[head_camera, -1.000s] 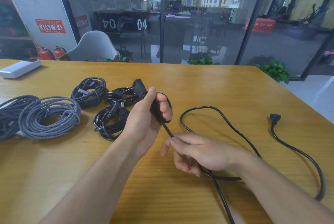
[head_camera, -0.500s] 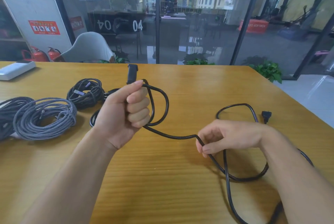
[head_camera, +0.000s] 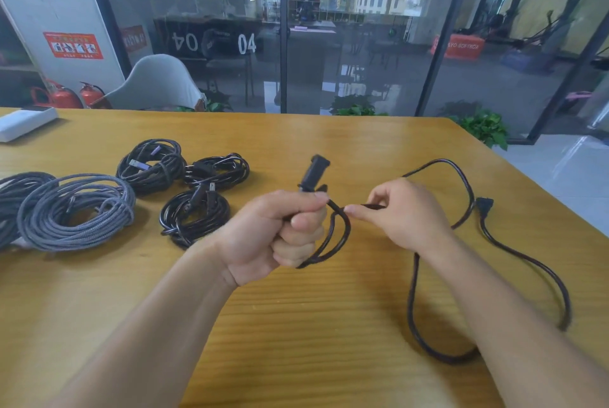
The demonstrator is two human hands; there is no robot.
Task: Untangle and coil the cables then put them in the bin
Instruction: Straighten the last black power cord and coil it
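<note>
Two loops of a black power cable (head_camera: 339, 236) are clenched in the left hand (head_camera: 280, 236) while the right hand (head_camera: 405, 213) pinches the strand; coiling appears underway, with slack on the table (head_camera: 296, 325) to be gathered next.

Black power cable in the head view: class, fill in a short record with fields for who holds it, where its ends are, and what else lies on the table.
left hand: grips small loops of the black power cable, one plug sticking up
right hand: pinches the cable beside the loops
far plug: on the table, uncoiled slack trailing
coiled already: three black cables, grey braided cables
bin: not in view
</note>
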